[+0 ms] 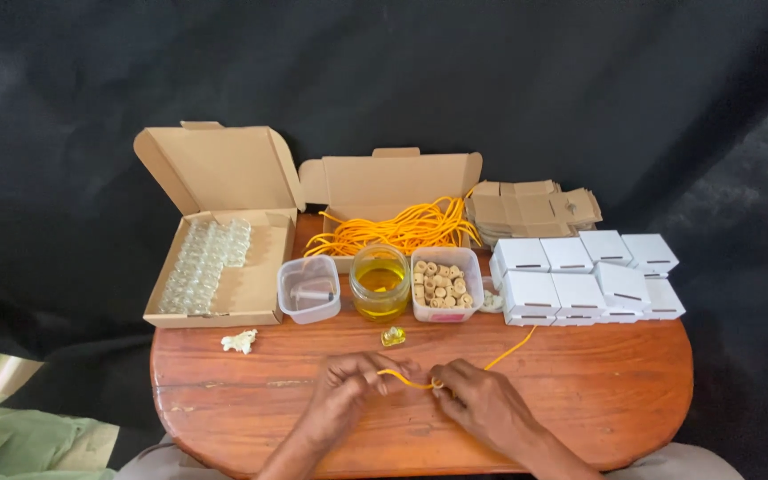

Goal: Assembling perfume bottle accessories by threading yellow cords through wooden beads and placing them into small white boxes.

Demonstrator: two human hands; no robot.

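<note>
Both hands rest on the wooden table (615, 391) near its front edge. My left hand (348, 387) and my right hand (477, 400) pinch a length of yellow cord (406, 380) stretched between them. The cord's free end trails up to the right toward the white boxes (584, 277). A small glass bottle with yellow liquid (393, 336) lies just beyond my hands. A little crumpled white scrap (240, 340) lies to the left.
At the back stand an open cardboard box of small glass bottles (202, 267), a box of yellow cords (402, 227), flat cardboard blanks (535, 209), a clear tub (309, 289), a jar of yellow liquid (380, 283) and a tub of corks (442, 284).
</note>
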